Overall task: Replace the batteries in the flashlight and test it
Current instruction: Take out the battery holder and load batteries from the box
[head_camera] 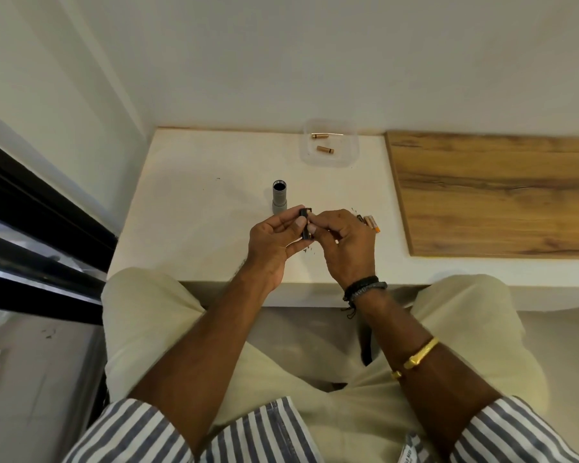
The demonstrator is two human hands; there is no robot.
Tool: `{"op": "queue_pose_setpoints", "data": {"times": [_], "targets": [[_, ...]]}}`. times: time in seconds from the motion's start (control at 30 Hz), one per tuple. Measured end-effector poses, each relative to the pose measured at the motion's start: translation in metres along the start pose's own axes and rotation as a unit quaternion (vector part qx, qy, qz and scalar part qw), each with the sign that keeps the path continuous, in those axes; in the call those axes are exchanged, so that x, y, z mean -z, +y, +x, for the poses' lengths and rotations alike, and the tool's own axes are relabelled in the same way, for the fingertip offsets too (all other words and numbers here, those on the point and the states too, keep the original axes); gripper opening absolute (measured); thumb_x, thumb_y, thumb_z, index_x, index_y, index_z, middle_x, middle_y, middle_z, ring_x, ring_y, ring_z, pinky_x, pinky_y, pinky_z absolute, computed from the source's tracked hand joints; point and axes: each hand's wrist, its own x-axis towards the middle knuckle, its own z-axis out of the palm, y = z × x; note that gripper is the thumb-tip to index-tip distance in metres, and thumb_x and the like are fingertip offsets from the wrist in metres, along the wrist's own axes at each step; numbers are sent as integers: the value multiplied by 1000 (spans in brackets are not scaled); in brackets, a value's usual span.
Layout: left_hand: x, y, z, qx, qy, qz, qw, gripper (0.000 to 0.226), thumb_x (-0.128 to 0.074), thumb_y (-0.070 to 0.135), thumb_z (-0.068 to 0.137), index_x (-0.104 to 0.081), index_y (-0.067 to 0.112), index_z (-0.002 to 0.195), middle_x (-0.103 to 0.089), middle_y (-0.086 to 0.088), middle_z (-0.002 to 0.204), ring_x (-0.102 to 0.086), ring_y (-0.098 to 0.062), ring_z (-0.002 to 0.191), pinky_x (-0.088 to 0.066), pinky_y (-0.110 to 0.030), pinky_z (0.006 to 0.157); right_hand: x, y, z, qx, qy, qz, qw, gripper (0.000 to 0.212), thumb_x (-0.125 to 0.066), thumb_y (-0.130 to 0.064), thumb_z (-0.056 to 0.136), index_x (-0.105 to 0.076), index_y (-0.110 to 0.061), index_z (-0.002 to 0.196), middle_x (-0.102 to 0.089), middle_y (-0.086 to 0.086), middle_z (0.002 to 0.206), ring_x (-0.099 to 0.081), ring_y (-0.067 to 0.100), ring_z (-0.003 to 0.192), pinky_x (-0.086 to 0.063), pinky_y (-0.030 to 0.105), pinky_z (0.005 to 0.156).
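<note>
The grey flashlight body point(279, 198) stands upright on the white table point(198, 202) with its open dark end facing up. Just in front of it my left hand point(274, 242) grips a black battery holder point(305, 225). My right hand point(343, 243) pinches something small at the holder's right side; what it is stays hidden by the fingers. A few copper-and-black batteries point(371, 223) lie on the table right of my right hand. Two copper batteries point(325, 149) lie in a clear plastic tray point(351, 152) at the back.
A wooden board point(495, 192) covers the table's right part. A white wall runs behind the table, and a dark window frame point(30, 208) stands at the left. Small dark specks lie on the table near my hands. My knees sit under the front edge.
</note>
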Motion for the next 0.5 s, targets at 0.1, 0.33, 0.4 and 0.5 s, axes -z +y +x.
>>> {"op": "queue_pose_setpoints", "data": {"times": [0.1,0.33,0.4,0.5], "targets": [[1,2,2,15,6,-28,999,22,-64,5,95,-71,8,115,-75,-11,114,-73,-27,106,-61,-34,80,-6,1,-5,12,-13,-26,1000,17,-74,-7,90,-80,-8,106,-72,9,104,-63,10,93,-46,5,82],[-1,6,7,48,-5,-61,997,27,-64,8,95,-67,-1,120,-72,-19,117,-70,-33,109,-60,-38,87,-3,11,14,-83,-8,79,993,15,-76,-10,88,-80,-10,102,-77,4,94,-73,16,86,-61,31,79],[0,4,10,65,-10,-74,995,31,-62,9,97,-62,-4,124,-71,-23,117,-70,-35,110,-59,-40,89,-3,16,30,-125,17,94,988,14,-76,-12,89,-80,-11,102,-77,1,91,-74,15,78,-63,31,73],[1,1,16,96,-4,-101,990,31,-59,8,98,-58,-6,126,-71,-24,116,-70,-35,109,-60,-40,87,-3,26,67,-163,51,117,978,12,-77,-13,89,-80,-12,100,-77,-4,85,-72,8,69,-62,24,64]]}}
